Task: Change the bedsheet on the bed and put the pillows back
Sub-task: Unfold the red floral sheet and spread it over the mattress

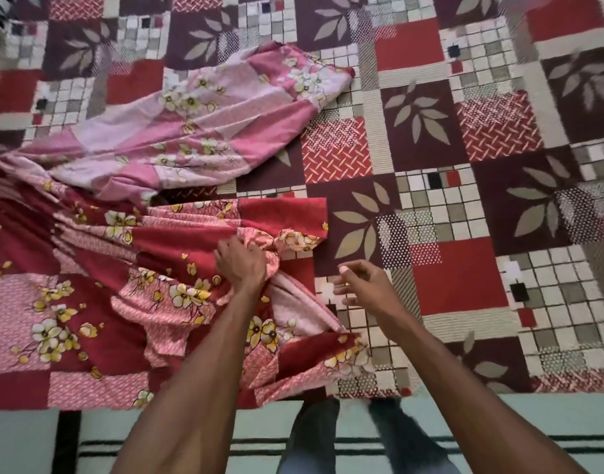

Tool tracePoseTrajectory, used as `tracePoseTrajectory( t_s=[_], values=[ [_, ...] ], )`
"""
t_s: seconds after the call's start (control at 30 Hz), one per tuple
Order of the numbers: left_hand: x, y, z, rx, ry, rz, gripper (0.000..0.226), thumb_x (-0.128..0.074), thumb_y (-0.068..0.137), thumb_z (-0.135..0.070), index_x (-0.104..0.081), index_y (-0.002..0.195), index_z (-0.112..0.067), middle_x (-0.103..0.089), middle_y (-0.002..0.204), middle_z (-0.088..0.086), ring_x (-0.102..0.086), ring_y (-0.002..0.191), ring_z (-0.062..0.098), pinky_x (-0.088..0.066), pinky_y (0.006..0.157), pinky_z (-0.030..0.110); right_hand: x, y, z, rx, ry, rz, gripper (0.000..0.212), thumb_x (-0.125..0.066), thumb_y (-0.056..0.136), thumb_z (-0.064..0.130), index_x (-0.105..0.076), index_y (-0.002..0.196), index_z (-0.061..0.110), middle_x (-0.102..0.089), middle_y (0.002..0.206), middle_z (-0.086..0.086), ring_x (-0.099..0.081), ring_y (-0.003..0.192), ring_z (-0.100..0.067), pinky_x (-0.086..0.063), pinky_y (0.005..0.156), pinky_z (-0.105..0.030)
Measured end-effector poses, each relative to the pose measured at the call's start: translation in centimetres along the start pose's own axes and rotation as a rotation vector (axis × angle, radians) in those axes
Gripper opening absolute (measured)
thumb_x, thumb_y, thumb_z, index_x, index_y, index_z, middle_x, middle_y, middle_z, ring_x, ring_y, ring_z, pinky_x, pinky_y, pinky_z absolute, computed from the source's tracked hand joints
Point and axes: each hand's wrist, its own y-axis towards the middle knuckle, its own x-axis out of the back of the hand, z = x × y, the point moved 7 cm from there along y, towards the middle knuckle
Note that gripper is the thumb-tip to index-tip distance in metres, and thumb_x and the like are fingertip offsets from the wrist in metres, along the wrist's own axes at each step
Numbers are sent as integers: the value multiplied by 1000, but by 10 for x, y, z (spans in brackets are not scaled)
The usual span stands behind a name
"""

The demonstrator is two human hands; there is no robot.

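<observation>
A red and pink floral bedsheet (98, 285) lies bunched over the left half of the bed, part of it flipped to show its paler pink underside (198, 124). Under it a patchwork cover (465, 165) of red, maroon and cream squares spreads across the whole bed. My left hand (242, 265) is shut on a gathered fold of the floral bedsheet near its right edge. Just to the right, my right hand (360, 282) hovers over the patchwork cover with fingers apart and curled, holding nothing. No pillows are in view.
The bed's near edge runs along the bottom, with a pale green floor mat (533, 432) with dark stripes beneath it. My legs (348, 436) stand against the bed edge. A dark strip (68, 436) crosses the floor at bottom left.
</observation>
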Motion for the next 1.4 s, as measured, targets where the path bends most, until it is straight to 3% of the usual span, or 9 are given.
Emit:
tracePoseTrajectory(
  t_s=[0.13, 0.3, 0.43, 0.53, 0.67, 0.93, 1.2, 1.3, 1.4],
  values=[
    [27, -52, -38, 24, -542, -83, 12, -48, 106, -10, -51, 116, -6, -57, 97, -1, -62, 89, 17, -53, 74, 28, 1, 15, 18, -83, 94, 145, 52, -53, 101, 54, -61, 129, 11, -69, 121, -12, -68, 110, -26, -60, 92, -45],
    [-24, -151, -130, -71, -970, 827, 12, -60, 103, -22, -59, 112, -14, -69, 108, 2, -68, 93, 17, -57, 82, 37, 12, 30, 60, -274, 421, 525, 73, -40, 101, 67, -63, 132, 5, -72, 117, -20, -70, 106, -36, -56, 97, -56],
    [-39, -176, -126, 16, -929, 1041, 14, -71, 93, -22, -69, 107, -19, -69, 108, 5, -62, 103, 24, -48, 101, 46, 51, 49, 69, -329, 233, 557, 55, -69, 96, 40, -59, 136, 4, -73, 106, -19, -70, 82, -32, -61, 72, -45],
    [-28, -174, -115, 16, -774, 908, 19, -68, 97, -19, -69, 114, -12, -72, 110, 5, -66, 101, 14, -53, 90, 28, 69, 55, 69, -302, 153, 528, 51, -75, 87, 15, -60, 135, 6, -74, 105, -18, -69, 80, -29, -59, 71, -42],
    [7, -148, -102, 215, -972, 518, 34, -62, 92, -32, -70, 114, -6, -73, 111, 11, -65, 99, 22, -49, 98, 44, 63, 32, 87, -283, 263, 666, 30, -64, 87, 8, -65, 116, -1, -66, 80, -11, -65, 62, -20, -57, 51, -34],
    [66, -42, -17, 491, -660, -207, 35, -70, 91, -35, -62, 113, -8, -68, 111, 10, -64, 98, 26, -46, 79, 30, 75, 24, 73, -439, -237, 1018, 25, -68, 92, 11, -75, 115, 5, -68, 115, -24, -60, 103, -40, -54, 91, -49],
    [75, 45, -25, 414, -358, -197, 33, -59, 101, -28, -69, 114, 0, -72, 111, 19, -68, 101, 34, -49, 81, 33, 84, 59, 73, -502, -380, 1120, 25, -72, 95, 12, -69, 115, -3, -68, 108, -27, -66, 94, -35, -57, 83, -45],
    [79, 36, -81, 190, -256, -267, 26, -45, 108, -17, -66, 114, -3, -69, 85, 7, -61, 63, 16, -38, 46, 15, 72, 88, 76, -353, -578, 952, 30, -68, 95, 22, -71, 121, 6, -71, 121, -19, -68, 112, -32, -53, 101, -51],
    [42, 37, -122, 111, -247, -57, 30, -40, 106, -8, -65, 122, -9, -72, 98, 12, -69, 81, 30, -54, 58, 32, 59, 103, 121, -61, -414, 588, 30, -62, 96, 46, -70, 115, 24, -73, 112, 4, -68, 106, -12, -48, 92, -33]
  ],
)
